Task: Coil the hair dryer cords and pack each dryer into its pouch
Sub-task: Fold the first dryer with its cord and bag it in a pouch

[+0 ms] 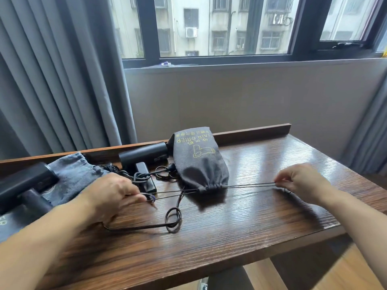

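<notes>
A dark grey pouch [199,160] with yellow print lies bulging on the wooden table [261,208], its gathered mouth toward me. Its drawstrings [251,185] stretch taut to both sides. My left hand [111,193] pinches the left drawstring ends and my right hand [301,183] pinches the right ends. A black hair dryer [144,153] lies behind my left hand, its cord [161,172] loosely tangled beside the pouch. Another black dryer [23,183] rests at the far left on a second grey pouch [73,174]. A looped black cord [172,220] lies on the table near me.
A raised wooden lip [251,131] runs along the table's far edge. Grey curtains [58,76] hang at the left, and a window [219,28] sits above the wall behind. The table's right end [356,197] drops off to a wooden floor.
</notes>
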{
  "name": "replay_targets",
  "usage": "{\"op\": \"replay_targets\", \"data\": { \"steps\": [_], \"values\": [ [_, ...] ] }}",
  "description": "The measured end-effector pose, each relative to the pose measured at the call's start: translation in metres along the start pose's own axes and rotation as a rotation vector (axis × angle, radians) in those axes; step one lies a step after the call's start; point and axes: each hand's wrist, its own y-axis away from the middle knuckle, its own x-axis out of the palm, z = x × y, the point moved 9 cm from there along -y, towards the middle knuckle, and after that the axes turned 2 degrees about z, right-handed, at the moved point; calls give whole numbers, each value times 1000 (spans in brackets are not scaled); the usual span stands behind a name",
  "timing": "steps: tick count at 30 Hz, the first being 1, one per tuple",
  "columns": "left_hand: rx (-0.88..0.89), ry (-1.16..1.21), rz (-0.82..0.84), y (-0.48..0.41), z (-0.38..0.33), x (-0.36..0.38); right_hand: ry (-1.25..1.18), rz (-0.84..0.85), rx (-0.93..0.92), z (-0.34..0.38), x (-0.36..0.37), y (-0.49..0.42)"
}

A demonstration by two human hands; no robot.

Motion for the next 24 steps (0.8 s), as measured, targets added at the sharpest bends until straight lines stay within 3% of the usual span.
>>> {"op": "replay_targets", "data": {
  "steps": [4,8,10,12,16,19,22,24],
  "values": [
    [-193,98,86,11,33,-4,32,-30,60,-10,2,2],
    [-390,-166,372,-7,29,0,177,108,63,19,6,-3],
    [-402,-294,324,-27,4,-11,132,96,1,50,2,-3],
    [-353,-238,175,-49,-37,-10,52,114,-122,97,9,1],
    [-398,-153,338,-72,-95,61,139,109,-152,155,49,6],
    [-487,1,235,-74,-98,79,170,9,-115,157,53,6],
    [-556,356,118,-70,-86,75,-105,-10,-165,151,45,9],
    [-602,429,90,-68,-78,65,-322,26,-160,143,40,10]
  ]
}}
